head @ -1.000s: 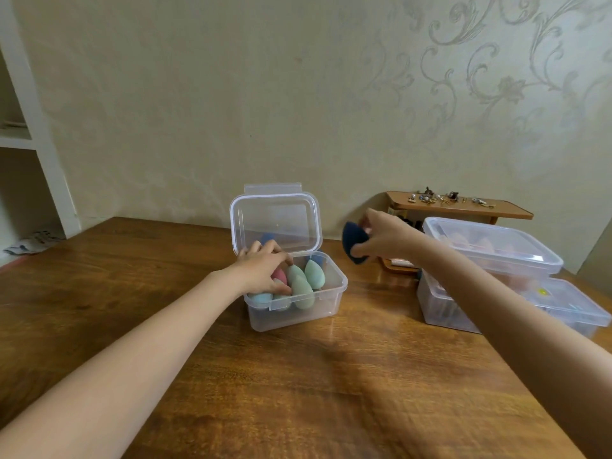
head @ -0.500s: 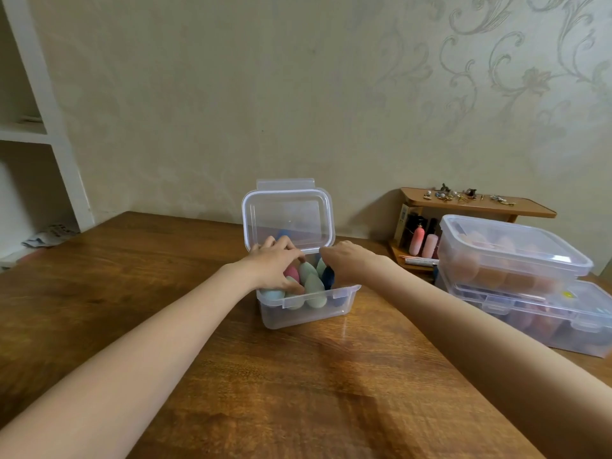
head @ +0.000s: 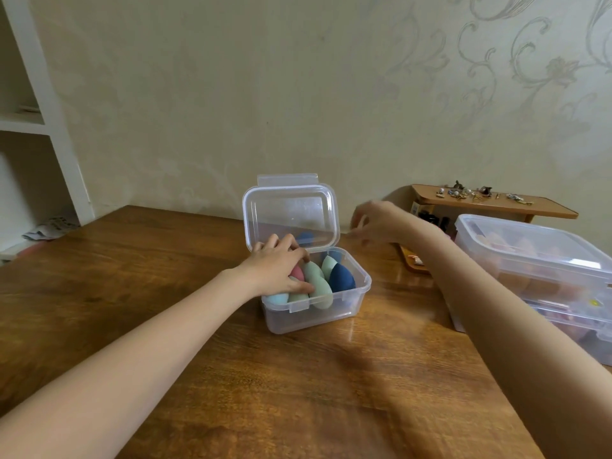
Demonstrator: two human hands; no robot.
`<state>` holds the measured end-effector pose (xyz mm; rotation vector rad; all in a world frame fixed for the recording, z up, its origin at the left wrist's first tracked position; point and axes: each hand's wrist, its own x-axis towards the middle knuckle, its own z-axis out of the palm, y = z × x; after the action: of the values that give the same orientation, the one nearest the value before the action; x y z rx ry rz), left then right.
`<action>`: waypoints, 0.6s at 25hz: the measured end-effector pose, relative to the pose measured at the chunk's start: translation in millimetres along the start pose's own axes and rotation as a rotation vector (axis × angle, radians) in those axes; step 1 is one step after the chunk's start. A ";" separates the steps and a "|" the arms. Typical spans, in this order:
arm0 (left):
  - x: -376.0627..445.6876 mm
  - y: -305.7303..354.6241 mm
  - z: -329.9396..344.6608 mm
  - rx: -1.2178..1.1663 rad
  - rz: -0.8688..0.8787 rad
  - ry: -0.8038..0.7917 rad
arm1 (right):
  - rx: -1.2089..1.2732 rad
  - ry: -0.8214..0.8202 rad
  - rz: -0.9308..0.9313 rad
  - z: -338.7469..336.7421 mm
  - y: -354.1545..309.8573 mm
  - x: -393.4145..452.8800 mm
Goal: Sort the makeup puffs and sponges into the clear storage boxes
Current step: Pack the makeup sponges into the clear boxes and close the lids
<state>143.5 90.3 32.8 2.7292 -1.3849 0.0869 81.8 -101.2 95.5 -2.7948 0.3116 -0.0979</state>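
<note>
Surface: brown wooden table (head: 185,266) with glossy grain under my view, against a beige wall with faint scroll pattern (head: 331,94); white shelving unit (head: 49,104) at far left.
Task thing: small clear plastic box (head: 318,314) stands mid-table, its hinged clear lid (head: 291,215) upright at the back.
Contents: smooth teardrop sponges packed on end; dark navy teardrop sponge (head: 341,277) at the right, pale green teardrop sponge (head: 318,286) beside it, pink sponge (head: 297,272) near my fingers.
Left hand (head: 276,268): rests on the sponges at the box's left side, fingers bent over them.
Right hand (head: 381,223): blurred, raised right of the lid, fingers loosely spread, holding nothing I can see.
Outward: two stacked large clear lidded tubs (head: 536,260) at right; low orange-brown wooden stand (head: 490,203) behind them with small trinkets on top.
</note>
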 end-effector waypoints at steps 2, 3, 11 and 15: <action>-0.4 -0.7 1.5 -0.012 0.011 0.011 | -0.018 0.095 0.032 8.7 18.1 18.1; -1.2 -1.3 1.8 -0.016 0.017 0.017 | -0.048 0.074 0.032 18.6 24.8 25.8; -4.8 -9.5 7.6 -0.040 0.006 0.042 | 0.225 -0.035 0.025 80.0 36.2 53.4; -5.6 -9.7 6.8 -0.048 -0.006 0.037 | 0.240 0.117 0.144 83.3 33.7 47.6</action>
<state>148.1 99.8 25.1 2.6786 -1.3519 0.1024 129.9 -117.0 7.3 -2.5253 0.4935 -0.2483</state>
